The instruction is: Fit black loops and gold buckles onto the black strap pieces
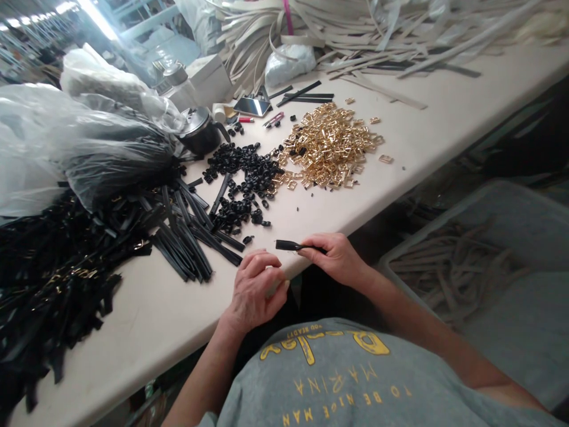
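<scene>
My right hand (340, 258) pinches a short black strap (288, 245) at the table's front edge. The strap's flat end points left, towards my left hand. Curled fingers and a bent thumb close my left hand (260, 290), which rests by the edge; whatever it holds, if anything, is hidden. Just beyond it lie a bundle of black straps (184, 252) and a heap of small black loops (242, 184). Gold rectangular buckles (333, 145) form a pile farther back, touching the loops.
Finished-looking black straps with gold buckles (53, 279) are heaped at the left, under clear plastic bags (106, 136). A dark lidded pot (200, 133) and a phone (252, 107) stand behind. Pale strips (355, 35) cover the back. A grey bin (466, 267) with strips stands right.
</scene>
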Available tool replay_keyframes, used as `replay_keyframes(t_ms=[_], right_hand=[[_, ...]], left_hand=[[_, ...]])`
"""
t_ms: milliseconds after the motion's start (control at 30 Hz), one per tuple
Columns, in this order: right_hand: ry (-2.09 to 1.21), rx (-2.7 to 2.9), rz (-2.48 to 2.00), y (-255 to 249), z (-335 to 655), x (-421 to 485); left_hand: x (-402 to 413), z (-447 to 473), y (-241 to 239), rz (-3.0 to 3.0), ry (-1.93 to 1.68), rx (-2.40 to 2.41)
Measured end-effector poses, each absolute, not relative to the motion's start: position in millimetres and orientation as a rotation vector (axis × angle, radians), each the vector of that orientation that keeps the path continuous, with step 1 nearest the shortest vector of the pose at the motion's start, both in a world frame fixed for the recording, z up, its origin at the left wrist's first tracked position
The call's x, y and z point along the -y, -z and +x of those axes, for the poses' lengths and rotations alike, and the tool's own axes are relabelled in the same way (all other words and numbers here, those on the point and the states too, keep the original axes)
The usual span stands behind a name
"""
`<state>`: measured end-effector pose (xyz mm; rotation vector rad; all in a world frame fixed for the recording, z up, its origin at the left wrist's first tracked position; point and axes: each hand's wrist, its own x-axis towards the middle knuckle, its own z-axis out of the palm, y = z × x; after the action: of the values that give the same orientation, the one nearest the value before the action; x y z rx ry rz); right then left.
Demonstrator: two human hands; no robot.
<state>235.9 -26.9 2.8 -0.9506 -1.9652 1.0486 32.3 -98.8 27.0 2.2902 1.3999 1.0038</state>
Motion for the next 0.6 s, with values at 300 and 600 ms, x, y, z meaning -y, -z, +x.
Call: replay_keyframes(t_ms=[300, 600], right_hand=[[-1.042, 2.079, -0.898, -7, 233, 30], [-1.109, 1.954, -0.89, -10, 226, 34]], left_hand=[[89, 43, -25, 1.092, -1.287, -1.492], [88, 44, -18, 0.808, -1.304, -1.298]])
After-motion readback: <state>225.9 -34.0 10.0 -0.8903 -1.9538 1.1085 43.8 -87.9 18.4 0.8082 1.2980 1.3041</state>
